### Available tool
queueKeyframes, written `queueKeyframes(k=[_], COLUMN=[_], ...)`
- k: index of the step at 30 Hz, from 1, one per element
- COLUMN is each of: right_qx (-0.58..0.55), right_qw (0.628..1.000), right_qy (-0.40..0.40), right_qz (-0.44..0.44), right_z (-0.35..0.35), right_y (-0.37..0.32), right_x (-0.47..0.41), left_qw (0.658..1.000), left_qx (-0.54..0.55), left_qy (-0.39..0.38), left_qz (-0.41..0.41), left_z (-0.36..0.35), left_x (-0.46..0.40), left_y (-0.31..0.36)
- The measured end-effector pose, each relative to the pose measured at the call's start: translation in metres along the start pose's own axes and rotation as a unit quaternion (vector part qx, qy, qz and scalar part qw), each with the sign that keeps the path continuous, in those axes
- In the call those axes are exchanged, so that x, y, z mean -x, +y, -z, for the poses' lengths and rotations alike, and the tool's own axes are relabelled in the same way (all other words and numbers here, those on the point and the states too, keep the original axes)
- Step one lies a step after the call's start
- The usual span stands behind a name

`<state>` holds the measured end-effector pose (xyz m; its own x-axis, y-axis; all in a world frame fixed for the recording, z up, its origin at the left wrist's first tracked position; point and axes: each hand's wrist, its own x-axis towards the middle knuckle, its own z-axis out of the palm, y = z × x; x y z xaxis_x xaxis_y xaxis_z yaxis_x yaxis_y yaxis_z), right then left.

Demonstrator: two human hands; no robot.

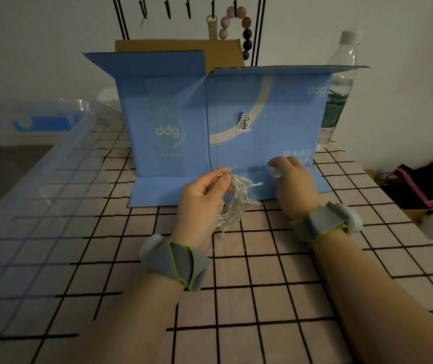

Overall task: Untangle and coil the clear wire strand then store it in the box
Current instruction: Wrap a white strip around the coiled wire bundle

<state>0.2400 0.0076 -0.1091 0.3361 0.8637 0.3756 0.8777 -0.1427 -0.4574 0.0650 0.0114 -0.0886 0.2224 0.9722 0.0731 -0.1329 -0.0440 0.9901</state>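
Two hands at one half-wound coil.
The left hand [204, 198] grips the clear wire coil [232, 203] above the desk [262, 298]; its loose tail runs rightward into the right hand's [290, 177] pinch, the blue box [218, 122] just behind.

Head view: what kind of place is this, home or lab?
Probably a home craft or hobby corner, not a lab. A table under a pink grid cloth, a bead string hanging from a hook rack, and a water bottle beside the blue box suggest it.
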Motion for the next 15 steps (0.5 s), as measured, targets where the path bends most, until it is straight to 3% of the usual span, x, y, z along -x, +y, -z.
queueKeyframes(k=[6, 11, 15], right_qx=[-0.116, -0.181, -0.246], right_qw=[0.988, 0.971, 0.959], right_qy=[0.071, 0.151, 0.139], right_qz=[0.068, 0.046, -0.004], right_z=[0.005, 0.017, 0.025], right_y=[-0.017, -0.021, -0.024], right_x=[0.005, 0.013, 0.019], left_qw=[1.0, 0.999, 0.998], left_qx=[-0.017, -0.012, -0.034], left_qy=[0.01, 0.015, 0.011], left_qz=[-0.017, -0.033, -0.053], left_z=[0.004, 0.008, 0.01], left_x=[-0.001, -0.002, -0.003], left_y=[-0.001, -0.001, -0.005])
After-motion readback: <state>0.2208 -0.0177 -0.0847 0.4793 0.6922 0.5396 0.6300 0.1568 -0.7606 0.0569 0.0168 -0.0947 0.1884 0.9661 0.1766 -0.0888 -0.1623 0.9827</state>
